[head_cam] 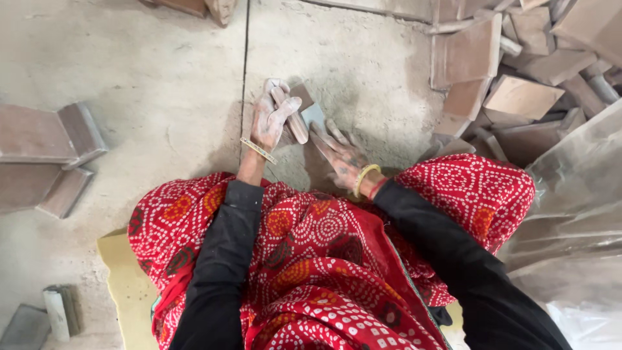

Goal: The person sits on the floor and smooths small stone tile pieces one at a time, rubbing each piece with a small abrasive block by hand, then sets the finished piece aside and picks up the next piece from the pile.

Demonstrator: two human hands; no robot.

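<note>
My left hand (271, 120), dusty and with a thin bangle at the wrist, is closed around a short wooden-handled tool (295, 120) held over the floor. A small brownish stone piece (302, 96) lies just under and beyond it. My right hand (340, 155), also dusty and with a yellow bangle, lies flat with fingers spread beside a small grey flat piece (315, 116). Both sleeves are black, over a red patterned cloth (324, 259) on my lap.
A heap of reddish-brown stone tiles (518, 71) fills the upper right. More tiles (45, 149) lie stacked at the left. Clear plastic sheeting (576, 207) covers the right side. A small grey block (58, 311) sits bottom left, and a yellow mat (126, 285) lies under me.
</note>
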